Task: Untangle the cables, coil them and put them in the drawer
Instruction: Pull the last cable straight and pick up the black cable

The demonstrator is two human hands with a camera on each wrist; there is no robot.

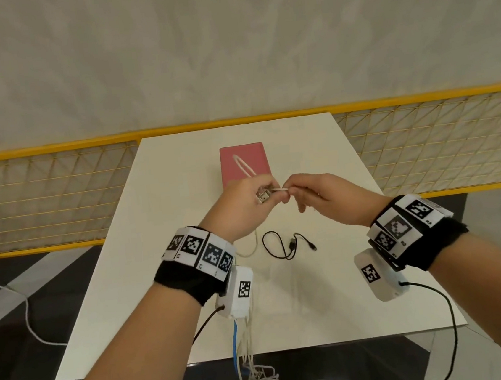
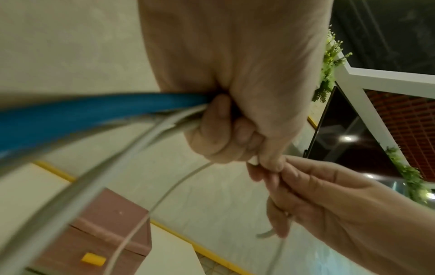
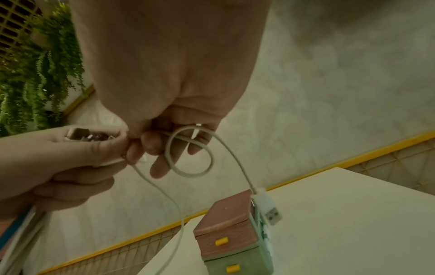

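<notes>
Right now I see both hands raised over the desk (image 1: 316,152), meeting in front of the pink drawer box (image 1: 245,162). My left hand (image 1: 242,209) has its fingers (image 2: 216,130) curled tight around a bundle of cables: a blue cable (image 2: 82,113) and several pale ones run out of the fist, and a cluster of metal plugs (image 1: 263,197) sticks out by the thumb. My right hand (image 1: 327,195) pinches the white cable (image 3: 200,148) between thumb and forefinger just beside the left thumb, touching it; its other fingers (image 3: 160,163) hang loosely curled below. From the right wrist view the white cable makes one small loop under those fingers, and its USB plug (image 3: 270,210) dangles free near the box. Another strand of it arcs over the top of the box in the head view. The box stands on the far half of the desk, its drawers with yellow handles (image 3: 222,241) closed. A black cable (image 1: 283,245) lies loose on the desk, between my wrists, apart from both hands. More of the bundle hangs off the near desk edge toward the floor (image 1: 16,322).
</notes>
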